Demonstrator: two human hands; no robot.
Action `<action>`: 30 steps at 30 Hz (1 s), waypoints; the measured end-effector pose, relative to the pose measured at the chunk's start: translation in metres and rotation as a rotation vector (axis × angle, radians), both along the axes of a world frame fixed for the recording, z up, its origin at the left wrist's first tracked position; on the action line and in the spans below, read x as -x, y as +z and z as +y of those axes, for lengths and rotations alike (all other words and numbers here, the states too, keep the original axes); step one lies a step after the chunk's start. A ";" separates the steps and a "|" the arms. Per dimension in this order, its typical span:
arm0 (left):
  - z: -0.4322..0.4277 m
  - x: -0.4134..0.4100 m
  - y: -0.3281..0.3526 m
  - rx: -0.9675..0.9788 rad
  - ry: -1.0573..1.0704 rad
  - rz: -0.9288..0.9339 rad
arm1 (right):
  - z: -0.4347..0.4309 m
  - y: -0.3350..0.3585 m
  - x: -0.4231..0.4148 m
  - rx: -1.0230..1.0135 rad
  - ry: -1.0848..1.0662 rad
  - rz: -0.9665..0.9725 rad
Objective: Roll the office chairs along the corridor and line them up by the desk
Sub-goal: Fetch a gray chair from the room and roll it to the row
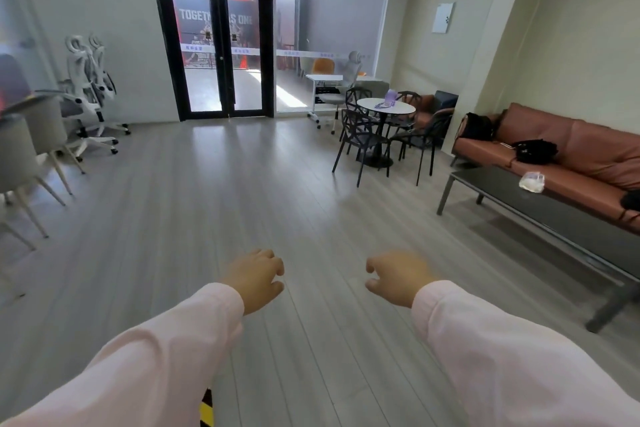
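Observation:
Two white office chairs (88,94) on castors stand side by side against the far left wall. A third, grey office chair (341,88) sits at a white desk (320,78) by the window at the back. My left hand (254,276) and my right hand (396,276) reach out over bare floor in pink sleeves. Both hold nothing, with fingers loosely curled and apart. Neither hand is near any chair.
Black glass double doors (214,31) close the far wall. A round white table (386,106) with black chairs stands right of centre. A brown sofa (561,149) and dark low table (540,211) line the right side. Beige chairs (24,156) crowd the left edge.

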State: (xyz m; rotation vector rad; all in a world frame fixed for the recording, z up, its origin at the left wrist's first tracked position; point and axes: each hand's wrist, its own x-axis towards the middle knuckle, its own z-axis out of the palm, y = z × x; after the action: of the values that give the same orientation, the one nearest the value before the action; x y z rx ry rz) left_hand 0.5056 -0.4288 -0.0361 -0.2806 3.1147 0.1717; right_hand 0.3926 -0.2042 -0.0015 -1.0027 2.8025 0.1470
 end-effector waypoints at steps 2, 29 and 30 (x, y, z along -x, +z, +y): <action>-0.030 0.045 0.000 -0.008 -0.001 0.009 | -0.032 -0.001 0.043 -0.001 0.006 0.004; -0.313 0.673 0.009 0.056 0.046 0.036 | -0.321 -0.004 0.691 0.081 0.017 0.039; -0.327 0.694 0.010 0.052 0.066 0.035 | -0.336 0.000 0.715 0.080 0.032 0.036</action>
State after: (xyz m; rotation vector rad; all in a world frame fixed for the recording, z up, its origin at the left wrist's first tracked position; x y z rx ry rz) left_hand -0.1882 -0.7554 -0.0265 -0.3851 3.1499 0.0975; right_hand -0.3229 -0.5404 -0.0019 -1.0731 2.8460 0.0575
